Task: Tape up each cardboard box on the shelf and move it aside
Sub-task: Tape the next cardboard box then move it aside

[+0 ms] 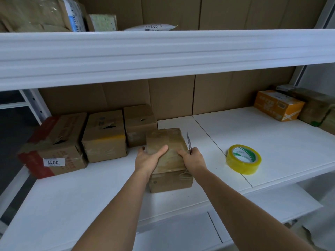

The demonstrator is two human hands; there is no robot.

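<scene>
Both hands grip the taped box (pixel 167 151) on the shelf (pixel 272 142): left hand (pixel 149 158) over its top, right hand (pixel 193 159) also pinching a half-hidden blade (pixel 188 142).

Left hand (pixel 149 159) and right hand (pixel 192 159) grip taped cardboard box (pixel 167 142) on white shelf (pixel 253 131); right also holds blade (pixel 189 142); tape roll (pixel 243 159) near right; three boxes (pixel 105 135) left.

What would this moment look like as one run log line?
left hand holds taped cardboard box | right hand on box, pinching blade | yellow tape roll idle on shelf | stage: box taped
</scene>
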